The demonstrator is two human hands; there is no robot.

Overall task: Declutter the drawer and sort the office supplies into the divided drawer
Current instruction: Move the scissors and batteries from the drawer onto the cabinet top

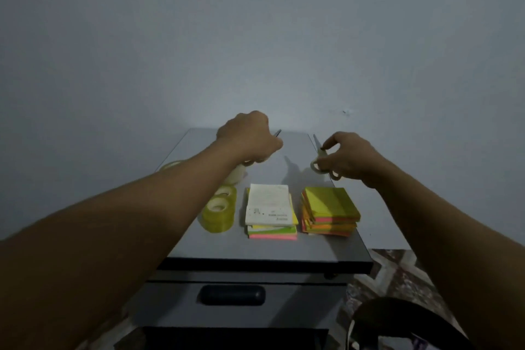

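Drawer (235, 297) sits shut at bottom centre of frame, grey front w/ a dark oval handle (232, 295). Its inside isn't visible, so dividers can't be made out. Lower right corner: a dark curved object (397, 318), cut off by the frame edge, too dim to identify. Patterned floor (393, 266) shows just above it.

Above the drawer is the grey cabinet top (255, 247). On it, left to right across mid-frame:
- Yellowish clear tape roll (218, 214), w/ a second tape roll (228, 192) touching behind it. More rolls further back are mostly hidden under the left forearm, count unclear.
- Centre sticky-note stack (271, 229) in green/pink/yellow layers, w/ a white printed pad (268, 203) lying on top. Print too small to read.
- Right sticky-note stack (331, 212), yellow on top, pink and orange layers below, slightly fanned, near the top's right edge.

Further back, both hands are over the rear of the top. Left hand (250, 136) has fingers curled around the left scissors (277, 133). Only the blade tip pokes out past the knuckles, plus a bit of pale handle loop below the palm. Right hand (350, 156) pinches the right scissors (320, 154) at the pale handles, blade pointing up and away. Whether either pair touches the surface can't be told.

Plain grey-blue wall (255, 37) fills the upper frame.
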